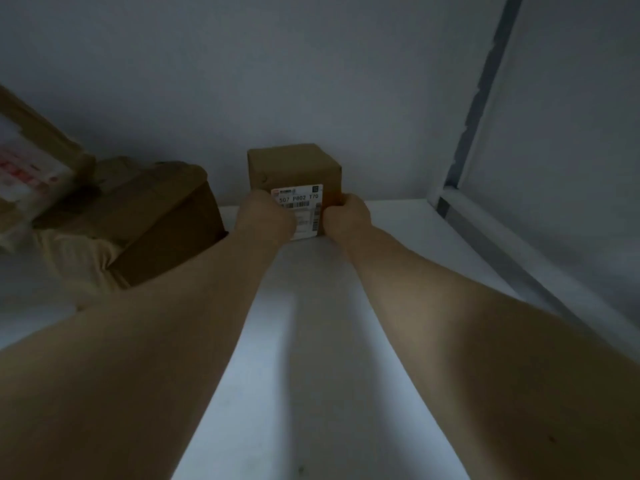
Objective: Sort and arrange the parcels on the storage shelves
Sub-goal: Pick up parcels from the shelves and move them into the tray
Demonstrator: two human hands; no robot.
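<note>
the scene is dim and bluish-grey, with low contrast and fine noise. the white shelf (pixel 311 341) is brightest between the forearms (pixel 173 323), which cast soft shadows along it. the label (pixel 301 199) on the small box (pixel 294 164) is soft yet readable. the parcel (pixel 27 161) at the left edge is smeared and stretched by wide-angle distortion.

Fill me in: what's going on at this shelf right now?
A person reaches both arms across a white shelf and grips a small brown box near the back wall. The left hand holds its lower left side, partly covering the white label; the right hand holds the lower right. Whether the box rests on the shelf or is lifted can't be told. Larger brown parcels sit apart to its left.
</note>
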